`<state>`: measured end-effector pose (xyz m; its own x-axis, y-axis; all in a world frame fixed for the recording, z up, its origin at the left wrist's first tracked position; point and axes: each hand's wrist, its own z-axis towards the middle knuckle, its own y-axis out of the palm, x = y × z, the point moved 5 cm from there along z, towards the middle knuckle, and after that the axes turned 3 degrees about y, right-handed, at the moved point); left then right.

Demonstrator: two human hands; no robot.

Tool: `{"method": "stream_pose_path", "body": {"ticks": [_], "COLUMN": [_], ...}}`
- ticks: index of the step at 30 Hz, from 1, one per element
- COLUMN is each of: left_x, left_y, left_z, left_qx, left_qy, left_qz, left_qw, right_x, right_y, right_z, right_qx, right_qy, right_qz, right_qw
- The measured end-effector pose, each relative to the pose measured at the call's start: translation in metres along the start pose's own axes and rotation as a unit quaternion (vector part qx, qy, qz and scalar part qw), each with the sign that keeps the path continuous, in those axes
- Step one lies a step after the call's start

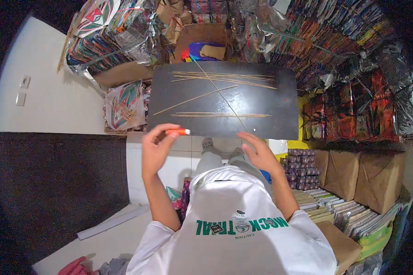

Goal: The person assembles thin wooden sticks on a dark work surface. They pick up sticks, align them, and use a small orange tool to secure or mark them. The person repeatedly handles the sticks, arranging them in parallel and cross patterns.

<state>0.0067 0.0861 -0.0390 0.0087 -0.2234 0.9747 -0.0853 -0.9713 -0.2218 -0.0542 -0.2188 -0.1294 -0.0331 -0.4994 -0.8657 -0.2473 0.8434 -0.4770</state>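
Shirt (229, 197): green lettering (211, 228)
Left hand (156, 149): pinching one orange tube (176, 132) near desk (266, 99) edge
Right hand (262, 155): at one long stick (221, 96) tip, grip cannot be told
Desk: two loose stick groups (211, 114), one slanting stick (196, 99)

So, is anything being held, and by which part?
The left hand holds an orange tube by its orange end, white tip free. I can't tell whether the right hand holds the thin stick beside it.

White shirt (225, 197) front, bold green capital lettering (271, 223), smaller print (244, 237) near it
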Motion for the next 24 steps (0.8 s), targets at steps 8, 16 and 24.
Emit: {"method": "stream_pose_path", "body": {"ticks": [8,16,24], "left_x": [0.019,0.0,0.014], "left_y": [0.094,0.028,-0.064], "left_z": [-0.019,-0.01,-0.007], "left_qx": [-0.129,-0.068,0.106], "left_qy": [0.04,0.025,0.028], "left_qz": [-0.027,0.014,0.084], "left_qw": [0.99,0.997,0.99], "right_x": [-0.048,-0.011,0.061], "right_y": [0.027,0.002,0.008], "right_z": [0.011,-0.009,-0.015], "right_qx": [-0.147,-0.009,-0.008], "right_qy": [0.038,0.053,0.135], "right_qz": [0.54,0.291,-0.024], "right_qw": [0.828,0.955,0.991]}}
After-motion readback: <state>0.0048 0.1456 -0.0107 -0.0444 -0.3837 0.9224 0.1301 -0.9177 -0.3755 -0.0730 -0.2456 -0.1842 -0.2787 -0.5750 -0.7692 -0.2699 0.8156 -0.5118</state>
